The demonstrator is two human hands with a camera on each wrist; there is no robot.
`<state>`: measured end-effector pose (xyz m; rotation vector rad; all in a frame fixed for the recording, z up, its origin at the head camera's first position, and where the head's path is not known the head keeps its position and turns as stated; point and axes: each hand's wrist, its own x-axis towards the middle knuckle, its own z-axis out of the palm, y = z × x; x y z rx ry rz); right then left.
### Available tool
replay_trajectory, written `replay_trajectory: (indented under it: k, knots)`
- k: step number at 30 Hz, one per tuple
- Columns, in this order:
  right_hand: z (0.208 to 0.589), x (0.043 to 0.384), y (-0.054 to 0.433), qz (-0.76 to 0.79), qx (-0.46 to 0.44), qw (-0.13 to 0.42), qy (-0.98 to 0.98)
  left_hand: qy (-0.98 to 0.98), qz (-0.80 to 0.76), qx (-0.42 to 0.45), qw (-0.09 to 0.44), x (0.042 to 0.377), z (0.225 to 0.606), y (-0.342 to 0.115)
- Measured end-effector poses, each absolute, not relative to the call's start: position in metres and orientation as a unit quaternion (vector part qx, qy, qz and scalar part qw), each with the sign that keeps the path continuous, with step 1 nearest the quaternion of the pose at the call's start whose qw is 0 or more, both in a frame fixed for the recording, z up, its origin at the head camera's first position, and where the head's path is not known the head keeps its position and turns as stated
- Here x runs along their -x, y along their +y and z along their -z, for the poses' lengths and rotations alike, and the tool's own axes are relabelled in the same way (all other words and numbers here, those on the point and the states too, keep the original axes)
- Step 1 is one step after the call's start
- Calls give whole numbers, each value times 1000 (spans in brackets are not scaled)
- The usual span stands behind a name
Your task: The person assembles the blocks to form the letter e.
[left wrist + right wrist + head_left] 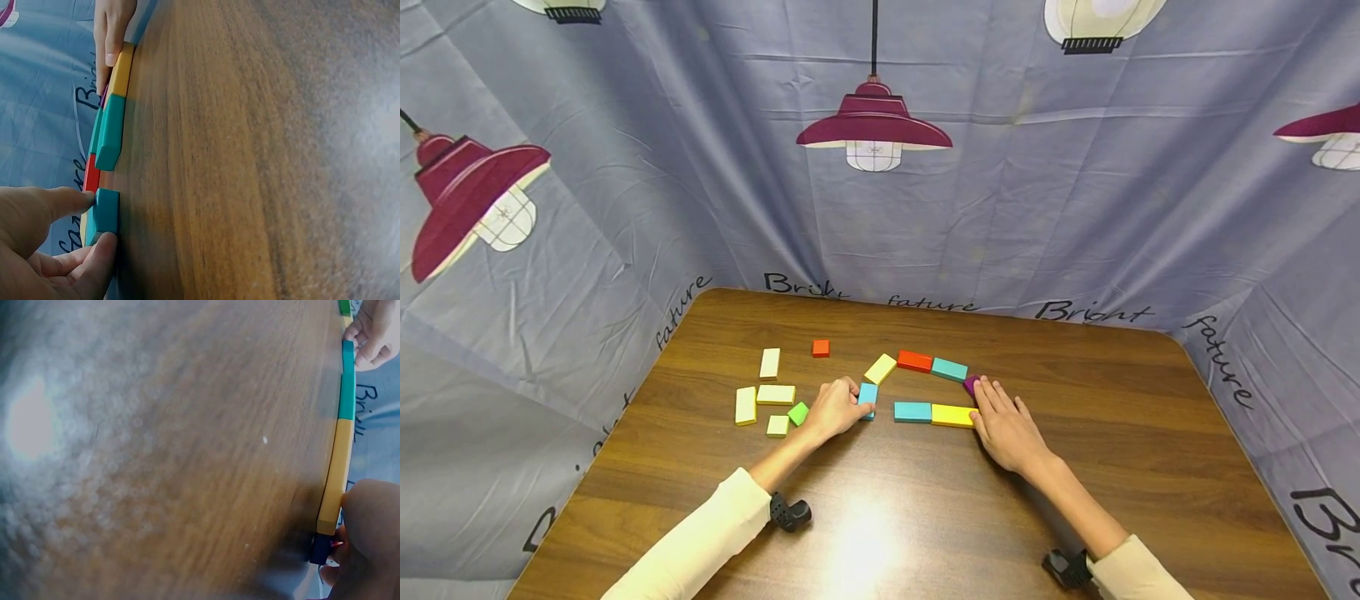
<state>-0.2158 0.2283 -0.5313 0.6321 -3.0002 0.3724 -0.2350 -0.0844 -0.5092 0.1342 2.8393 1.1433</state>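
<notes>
My left hand (835, 408) pinches a blue block (868, 394) between thumb and fingers; in the left wrist view the same blue block (107, 209) stands close over the wood. My right hand (1011, 429) lies with fairly straight fingers at the right end of a loop of blocks. Its fingertips touch a mostly hidden purple block (971, 384), and its thumb is against the end of a yellow block (952, 416). A dark block (320, 549) shows under that hand in the right wrist view. Teal block (912, 412) adjoins the yellow one, with a gap to the pinched block.
Along the loop's far side lie a pale yellow block (881, 368), a red block (914, 361) and a teal block (950, 369). Left of my left hand are several cream blocks (776, 395), a green block (798, 413) and a small red block (821, 348). A curtain (1000, 208) hangs behind the wooden table (1112, 400).
</notes>
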Motion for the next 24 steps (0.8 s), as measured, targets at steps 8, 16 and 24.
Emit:
replay_trajectory:
  k: [8,16,24]
  knots:
    - [529,216,228,-120,-205,23,-971,927,-371,-37,36,233,509,-83]
    - [529,216,228,-118,-204,22,-972,928,-369,-38,37,234,509,-82]
    - [529,216,228,-119,-202,21,-972,900,-429,-72,36,232,503,-98]
